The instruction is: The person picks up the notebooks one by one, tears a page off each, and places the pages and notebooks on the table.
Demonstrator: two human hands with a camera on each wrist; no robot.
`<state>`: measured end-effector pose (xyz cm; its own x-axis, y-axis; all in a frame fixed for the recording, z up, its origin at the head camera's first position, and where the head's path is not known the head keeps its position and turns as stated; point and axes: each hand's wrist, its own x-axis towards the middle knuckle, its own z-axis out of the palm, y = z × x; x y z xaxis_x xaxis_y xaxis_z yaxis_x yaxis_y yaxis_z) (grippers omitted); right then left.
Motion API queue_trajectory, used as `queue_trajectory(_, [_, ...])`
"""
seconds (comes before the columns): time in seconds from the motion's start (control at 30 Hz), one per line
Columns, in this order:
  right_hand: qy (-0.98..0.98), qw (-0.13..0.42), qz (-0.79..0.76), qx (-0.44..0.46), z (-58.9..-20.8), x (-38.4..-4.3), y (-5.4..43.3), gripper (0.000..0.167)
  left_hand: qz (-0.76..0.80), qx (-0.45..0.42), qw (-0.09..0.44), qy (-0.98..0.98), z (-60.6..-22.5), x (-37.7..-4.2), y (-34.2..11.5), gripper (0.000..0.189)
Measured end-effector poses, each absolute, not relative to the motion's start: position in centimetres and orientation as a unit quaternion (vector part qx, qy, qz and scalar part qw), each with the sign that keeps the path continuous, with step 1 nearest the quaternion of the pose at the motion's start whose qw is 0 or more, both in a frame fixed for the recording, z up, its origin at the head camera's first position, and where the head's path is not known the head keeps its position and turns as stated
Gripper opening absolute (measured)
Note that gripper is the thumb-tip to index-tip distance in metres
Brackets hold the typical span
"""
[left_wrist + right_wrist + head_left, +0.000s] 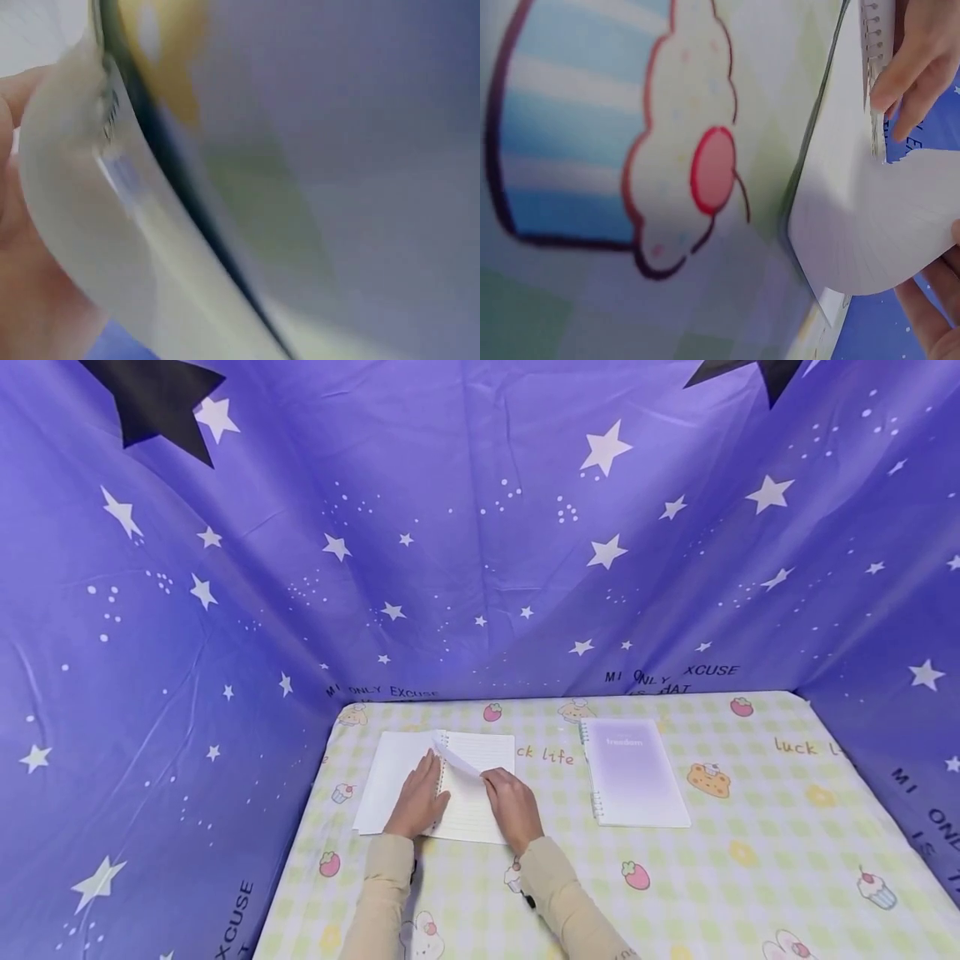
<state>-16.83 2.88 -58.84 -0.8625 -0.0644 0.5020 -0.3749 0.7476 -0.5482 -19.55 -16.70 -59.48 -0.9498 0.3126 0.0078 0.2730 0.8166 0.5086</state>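
Beige sleeves [387,860] come in from six o'clock over a green-checked tablecloth [675,893], its far edge at twelve meeting a purple starry curtain [480,527]. An open notebook [471,820] lies around ten o'clock, its left page near the cloth's left edge; a closed lilac notebook [637,781] sits well apart around two, with patterned cloth between them and more running toward three.

From the head, the lifted sheet [459,762] looks like a narrow strip; the right wrist view shows it as a broad curve, with a ragged edge near the coils [874,22]. The left wrist view is mostly blur.

The left hand [418,799] lies on the left page beside the binding, fingers outstretched toward one o'clock, thumb spread. The right hand [516,810], pointing toward eleven, pinches the sheet's free end above the right page.
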Motion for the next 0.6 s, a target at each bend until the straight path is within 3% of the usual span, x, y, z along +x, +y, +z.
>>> queue_trajectory(0.43, [-0.917, 0.214, 0.309, 0.129, -58.8, -16.4, 2.8, 0.006, 0.193, 0.18, 0.045, 0.963, -59.0, -16.6, -18.4, 0.055])
queue_trajectory(0.6, [-0.919, 0.213, 0.304, 0.134, -58.8, -16.2, 2.9, 0.006, 0.196, 0.185, 0.066, 0.961, -59.0, -15.7, -18.9, 0.07])
